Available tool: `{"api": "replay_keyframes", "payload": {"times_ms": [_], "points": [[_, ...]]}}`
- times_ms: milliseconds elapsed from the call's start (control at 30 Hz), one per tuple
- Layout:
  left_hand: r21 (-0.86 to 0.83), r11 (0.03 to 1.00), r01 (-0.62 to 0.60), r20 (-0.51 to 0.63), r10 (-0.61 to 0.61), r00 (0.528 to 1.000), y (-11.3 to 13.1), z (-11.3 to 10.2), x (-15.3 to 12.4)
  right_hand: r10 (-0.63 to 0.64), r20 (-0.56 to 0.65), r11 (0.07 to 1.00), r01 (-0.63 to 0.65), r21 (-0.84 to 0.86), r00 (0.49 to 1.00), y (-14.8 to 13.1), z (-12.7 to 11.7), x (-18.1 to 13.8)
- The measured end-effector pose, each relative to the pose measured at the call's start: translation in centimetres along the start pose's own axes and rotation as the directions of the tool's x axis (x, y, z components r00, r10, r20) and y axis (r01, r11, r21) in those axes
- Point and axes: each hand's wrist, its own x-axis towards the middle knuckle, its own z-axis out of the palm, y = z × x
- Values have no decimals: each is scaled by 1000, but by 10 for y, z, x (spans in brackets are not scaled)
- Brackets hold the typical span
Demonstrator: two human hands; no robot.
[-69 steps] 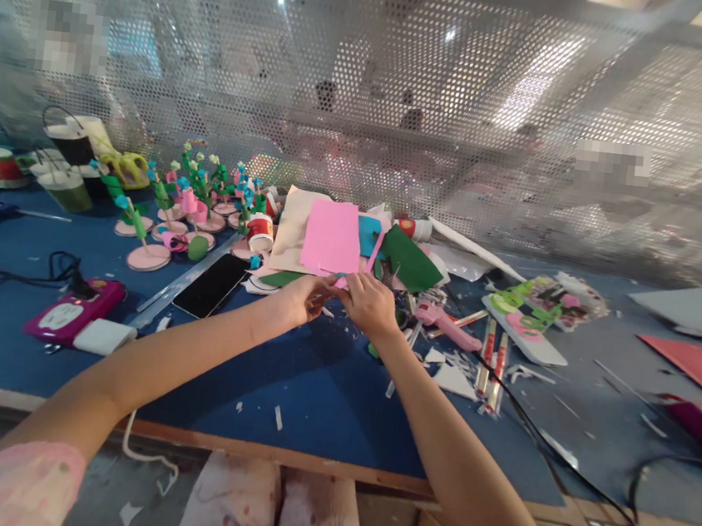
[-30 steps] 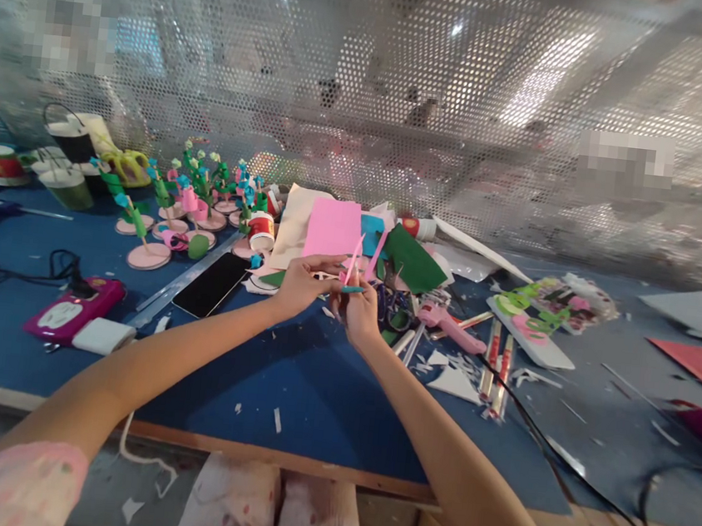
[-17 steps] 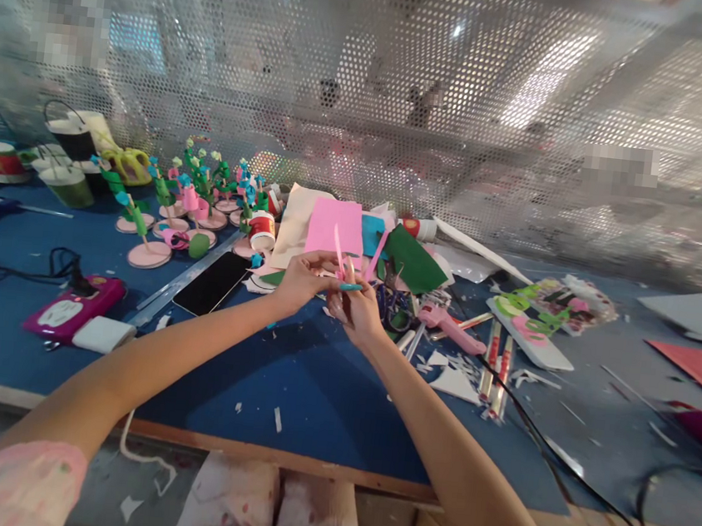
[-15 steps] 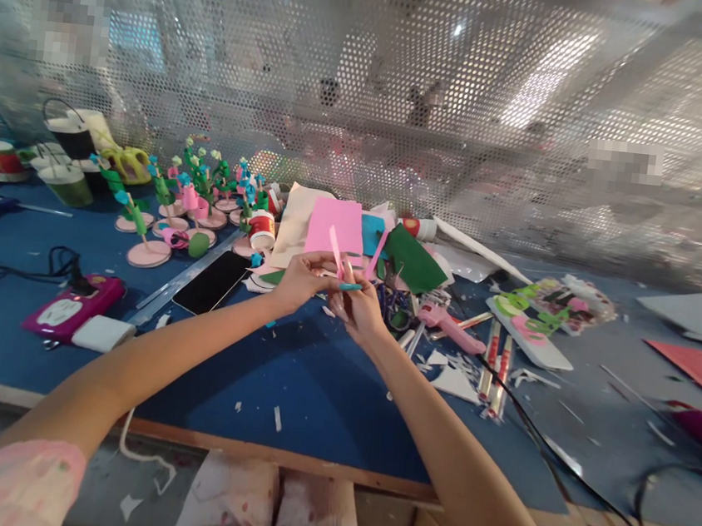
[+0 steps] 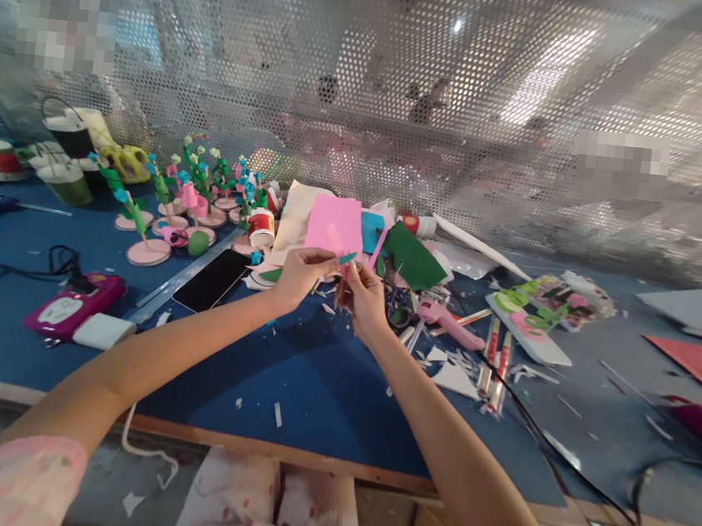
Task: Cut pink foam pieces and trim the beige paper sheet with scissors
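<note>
My left hand is closed in a pinch, its fingertips at a small teal strip between the two hands. My right hand faces it, thumb and fingers pinched on a small pink strip that is mostly hidden by the fingers. The fingertips of both hands almost meet above the blue table. Just behind them lie a pink sheet, a blue sheet and a dark green sheet. Another pink strip stands up near the right hand.
Paper-flower stems on round pink bases stand at left. A black phone and purple power block lie nearer. At right are a pink glue gun, glittery sticks, white scraps and black cable.
The teal strip has moved up and slightly left between the fingertips. The pink strip that stood up from the hands now shows much less. My right hand's fingers have curled in.
</note>
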Motion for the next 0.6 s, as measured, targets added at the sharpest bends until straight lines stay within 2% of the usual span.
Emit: {"api": "replay_keyframes", "payload": {"times_ms": [167,333,433,533,600], "points": [[-142,984,107,-60,-117,991,1,4,-3,-70,-45,997,67,-49,997,2,3,-2],[-152,980,130,-108,-147,983,3,5,-3,-147,-36,981,141,-134,988,1,6,-5],[-208,960,188,-154,-222,963,3,5,-3,-165,-44,980,159,-121,985,3,7,-7],[-262,929,262,-142,-306,941,1,4,-3,-173,-49,982,169,-85,984,5,7,-7],[-272,921,280,-109,-319,941,-1,3,-2,-169,-26,984,167,-55,985,6,7,-8]]}}
